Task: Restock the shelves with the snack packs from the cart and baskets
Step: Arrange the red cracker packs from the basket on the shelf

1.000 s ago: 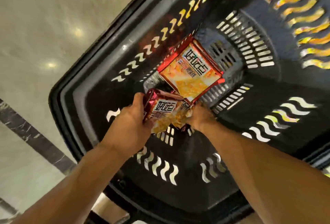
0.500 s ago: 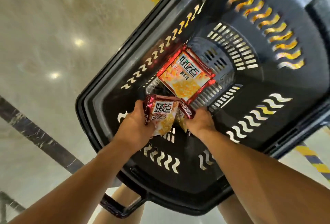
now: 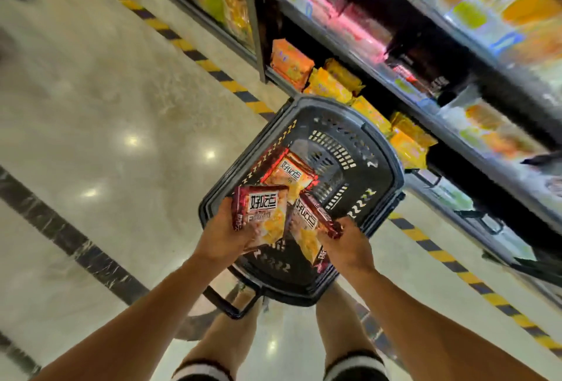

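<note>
Two snack packs now lifted clear of the basket [image 3: 384, 167], one per hand.

Half a second ago both still down inside near the basket floor; now raised above the rim, shelves [image 3: 425, 125] swung into view at right, so placing looks next. Left hand [image 3: 226, 236] clasping the left pack [image 3: 261, 213] from below, label up. Right hand [image 3: 345, 245] gripping the right pack [image 3: 310, 224] by its edge, tilted. Third pack [image 3: 290, 174] left lying in the basket on the floor. Both forearms extended forward, wrists close together.
</note>
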`<state>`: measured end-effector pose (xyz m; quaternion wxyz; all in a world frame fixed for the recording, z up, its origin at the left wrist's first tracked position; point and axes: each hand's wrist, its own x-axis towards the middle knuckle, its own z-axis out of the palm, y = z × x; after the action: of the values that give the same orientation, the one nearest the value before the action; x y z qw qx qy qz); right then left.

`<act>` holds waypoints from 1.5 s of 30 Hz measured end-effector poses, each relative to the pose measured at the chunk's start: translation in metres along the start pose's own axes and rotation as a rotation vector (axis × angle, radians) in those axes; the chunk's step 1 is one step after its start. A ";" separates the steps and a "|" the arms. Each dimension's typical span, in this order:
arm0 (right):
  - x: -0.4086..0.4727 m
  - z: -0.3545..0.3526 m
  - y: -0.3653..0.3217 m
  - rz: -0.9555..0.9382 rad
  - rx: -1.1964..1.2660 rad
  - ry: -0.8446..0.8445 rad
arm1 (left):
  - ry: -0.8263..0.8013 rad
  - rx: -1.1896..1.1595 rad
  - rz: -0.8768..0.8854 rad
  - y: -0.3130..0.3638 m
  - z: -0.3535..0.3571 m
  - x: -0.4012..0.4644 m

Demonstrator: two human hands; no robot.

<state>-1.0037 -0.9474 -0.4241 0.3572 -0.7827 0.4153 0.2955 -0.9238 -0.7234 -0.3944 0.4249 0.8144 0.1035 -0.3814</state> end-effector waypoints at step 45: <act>-0.546 -0.451 0.311 -0.614 0.820 0.875 | -0.269 -0.116 0.907 0.344 0.158 -0.538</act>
<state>-1.4589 -1.1950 0.1506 0.4922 -0.7137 0.3590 -0.3455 -1.2087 -0.9737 0.1429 0.6030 0.6957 -0.2973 -0.2531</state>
